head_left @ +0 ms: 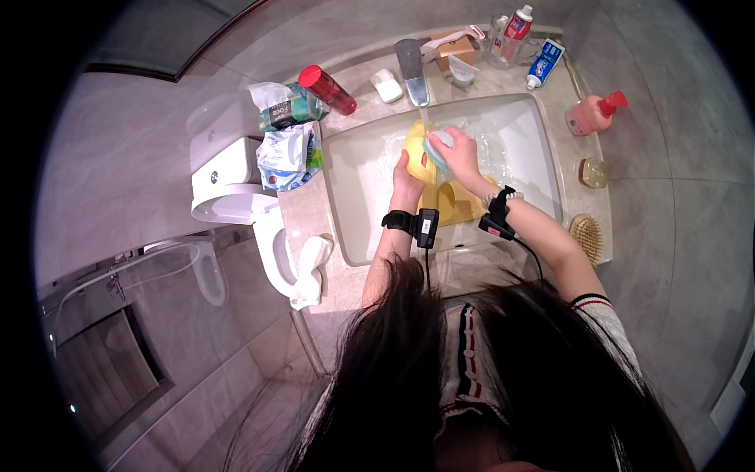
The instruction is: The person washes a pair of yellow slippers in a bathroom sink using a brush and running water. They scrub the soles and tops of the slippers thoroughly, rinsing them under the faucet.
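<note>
Left grip (406, 179): closed on the near, left edge of a yellow item (417, 161), held tilted over the sink (545, 149).
Right grip (459, 154): fingers wrapped around a pale teal scrubber (434, 149) – pressed to the yellow item, just right of the left grip.
Tap (414, 71): just beyond both grips, water streaming down at the yellow item.
Second yellow piece (458, 204): in the sink, nearer the wearer than the right grip, partly behind the wrist.
Worktop (346, 287): a red bottle (328, 90) beyond and left of the left grip – a pink pump bottle (592, 116) well right of the right grip.
</note>
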`<state>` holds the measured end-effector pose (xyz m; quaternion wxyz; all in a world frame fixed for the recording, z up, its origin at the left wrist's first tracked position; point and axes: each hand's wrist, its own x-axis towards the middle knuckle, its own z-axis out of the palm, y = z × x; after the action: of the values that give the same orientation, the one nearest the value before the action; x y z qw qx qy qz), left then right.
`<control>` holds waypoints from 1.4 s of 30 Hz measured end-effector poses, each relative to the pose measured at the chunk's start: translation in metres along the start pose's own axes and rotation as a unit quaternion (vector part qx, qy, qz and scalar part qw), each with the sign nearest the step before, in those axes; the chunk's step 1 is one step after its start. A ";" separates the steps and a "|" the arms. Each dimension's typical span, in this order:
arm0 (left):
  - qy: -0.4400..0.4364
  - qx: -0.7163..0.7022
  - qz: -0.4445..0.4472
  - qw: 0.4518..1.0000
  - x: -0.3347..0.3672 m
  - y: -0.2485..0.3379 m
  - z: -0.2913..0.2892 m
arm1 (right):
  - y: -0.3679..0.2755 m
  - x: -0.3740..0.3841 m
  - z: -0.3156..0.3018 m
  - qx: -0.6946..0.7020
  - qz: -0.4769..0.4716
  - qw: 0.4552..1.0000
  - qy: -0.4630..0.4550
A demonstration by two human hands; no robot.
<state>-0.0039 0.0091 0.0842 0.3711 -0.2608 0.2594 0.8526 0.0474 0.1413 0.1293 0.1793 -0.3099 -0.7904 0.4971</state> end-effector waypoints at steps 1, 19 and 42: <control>0.005 0.041 0.027 0.999 0.002 -0.001 -0.002 | -0.003 -0.002 0.001 -0.015 -0.009 1.000 -0.023; 0.065 0.415 0.272 0.866 -0.043 -0.023 0.016 | -0.005 0.033 -0.034 -0.201 -0.117 0.970 -0.074; 0.041 0.575 0.215 0.788 -0.027 -0.011 -0.002 | 0.019 0.046 -0.011 -0.158 -0.089 0.979 -0.093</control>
<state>0.0211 0.0008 0.0972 0.2483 0.0288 0.7664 0.5918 0.0253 0.1853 0.1156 0.0970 -0.2150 -0.8965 0.3750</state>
